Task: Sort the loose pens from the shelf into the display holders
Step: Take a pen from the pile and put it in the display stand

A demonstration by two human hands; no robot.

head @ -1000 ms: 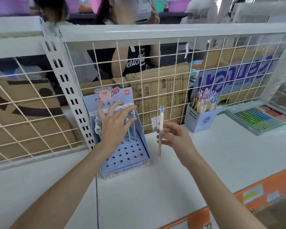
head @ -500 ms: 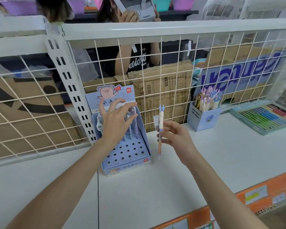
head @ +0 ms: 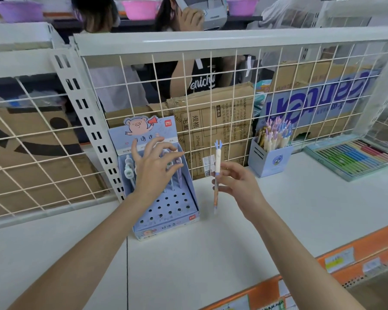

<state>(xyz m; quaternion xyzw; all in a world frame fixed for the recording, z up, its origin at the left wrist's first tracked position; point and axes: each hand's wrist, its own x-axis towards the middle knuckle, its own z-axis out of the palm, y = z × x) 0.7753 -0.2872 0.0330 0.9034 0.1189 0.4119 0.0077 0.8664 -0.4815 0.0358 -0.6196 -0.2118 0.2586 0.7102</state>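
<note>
A blue display holder [head: 166,211] with a pig card and rows of round holes stands on the white shelf [head: 289,211] against the wire grid. Several pens [head: 129,170] stand in its back rows. My left hand [head: 154,173] hovers over those pens with fingers spread and relaxed; whether it touches them I cannot tell. My right hand [head: 238,186] pinches one pen [head: 217,162] upright, its blue antler top up, just right of the holder. A second blue holder [head: 269,162] full of similar antler pens stands further right.
A flat tray of coloured pens [head: 354,157] lies at the right by the grid. Cardboard boxes [head: 217,128] and two people stand behind the wire grid [head: 211,86]. An orange shelf lip [head: 300,271] with price labels runs along the front.
Both hands stay almost still relative to the holder; my left hand's fingers have closed slightly over the pens. The camera has tilted a little, shifting the scene.
</note>
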